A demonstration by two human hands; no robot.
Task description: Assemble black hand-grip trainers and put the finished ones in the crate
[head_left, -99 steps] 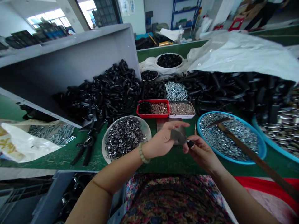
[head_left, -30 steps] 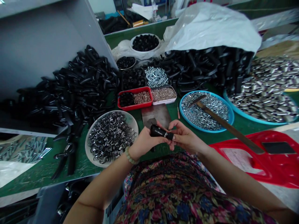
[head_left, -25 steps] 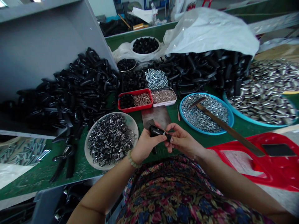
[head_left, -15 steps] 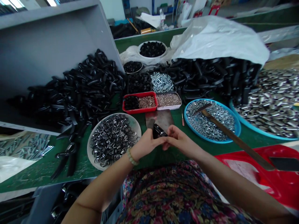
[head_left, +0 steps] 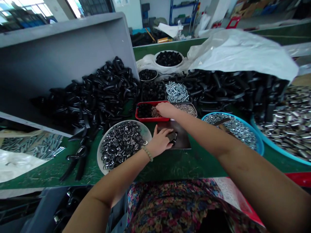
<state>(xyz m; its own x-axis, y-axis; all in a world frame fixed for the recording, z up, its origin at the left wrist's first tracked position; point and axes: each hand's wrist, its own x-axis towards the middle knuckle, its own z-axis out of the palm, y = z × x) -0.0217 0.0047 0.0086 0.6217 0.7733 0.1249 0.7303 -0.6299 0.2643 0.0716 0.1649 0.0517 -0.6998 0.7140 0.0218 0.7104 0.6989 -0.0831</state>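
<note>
My left hand, with a beaded bracelet at the wrist, rests over a flat metal plate. Its fingers curl around a small black part, mostly covered by them. My right hand reaches across to the red tray, fingertips bent down among small copper-coloured pieces. Whatever those fingertips pinch is too small to make out. Black pieces fill the tray's left side. Right beside it, partly under my right forearm, sits a pale tray of small metal bits.
A round dish of metal rings lies left of my left hand. A hammer rests on a blue basin of shiny parts, right of my arm. Silver screws and heaped black handles stand behind. A grey crate tilts at left.
My right hand has left the black part and moved forward into the red tray. My left hand has lowered the part onto the metal plate. The camera view has shifted.
</note>
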